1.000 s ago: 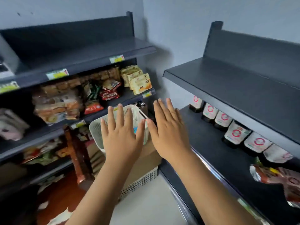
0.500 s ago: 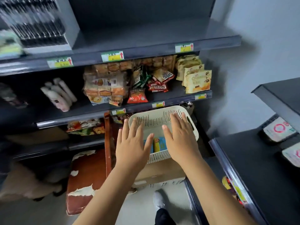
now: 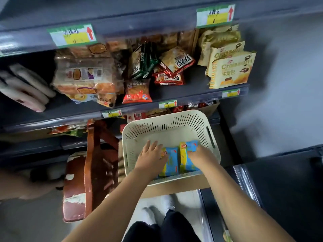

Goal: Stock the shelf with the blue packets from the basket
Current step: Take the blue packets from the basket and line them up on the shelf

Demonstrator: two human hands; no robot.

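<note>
A cream slotted basket (image 3: 167,126) sits on a cardboard box below the snack shelves. Two blue-and-yellow packets lie side by side in it, the left packet (image 3: 172,162) and the right packet (image 3: 187,154). Both my hands are down inside the basket. My left hand (image 3: 151,158) holds the left packet at its left edge, thumb on top and fingers going down beside it. My right hand (image 3: 201,156) grips the right edge of the right packet, its fingers curled out of sight. The packets' near ends are hidden behind the basket rim.
A worn red-brown wooden chair (image 3: 92,163) stands just left of the basket. The shelf (image 3: 192,96) above it holds bread bags, red snack packs and croissant bags. A dark bare shelf (image 3: 288,189) juts in at the right. My feet are below the cardboard box (image 3: 174,188).
My view swung left from the right-hand shelf and tipped down over the basket. Both hands went from hovering flat above the basket to reaching in and taking hold of the two blue packets.
</note>
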